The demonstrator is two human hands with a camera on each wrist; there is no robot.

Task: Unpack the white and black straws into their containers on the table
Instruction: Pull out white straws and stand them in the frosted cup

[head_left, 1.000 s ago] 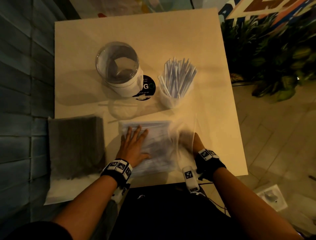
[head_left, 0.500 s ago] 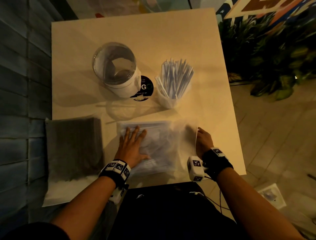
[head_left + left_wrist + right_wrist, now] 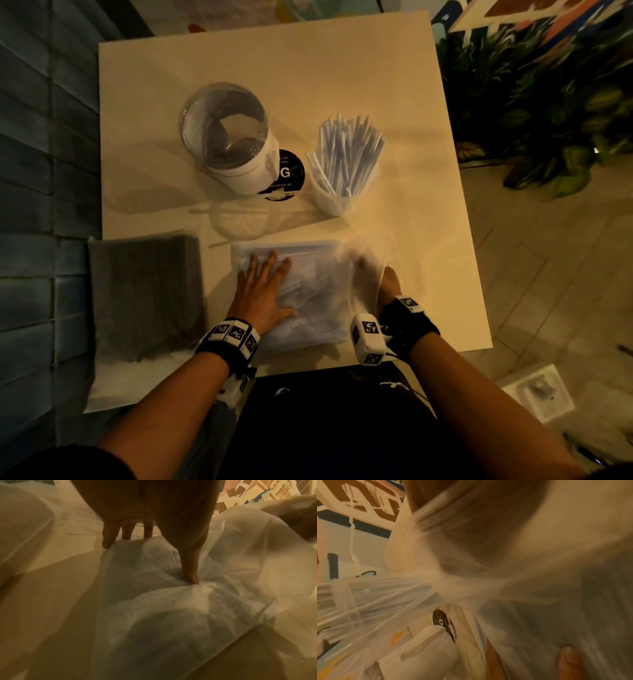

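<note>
A clear bag of white straws [image 3: 308,294] lies at the table's near edge. My left hand [image 3: 265,287] lies flat on it, fingers straight and spread; its thumb [image 3: 190,566] dents the film of the bag [image 3: 171,601]. My right hand [image 3: 388,284] is at the bag's open right end, its fingers blurred behind the film. The right hand [image 3: 471,540] shows only through plastic in the wrist view, so its grip is unclear. A clear cup [image 3: 332,202] holds upright white straws [image 3: 346,161]. A pack of black straws [image 3: 147,298] lies at the left.
A white container with a clear domed lid [image 3: 226,130] stands behind the bag, a black round sticker [image 3: 291,174] beside it. The table [image 3: 308,68] has bare surface at the back. Plants [image 3: 548,102] stand on the floor to the right.
The right hand drew back to the bag's open edge half a second ago and now sits in behind the film again. The left hand stays pressed flat on the bag.
</note>
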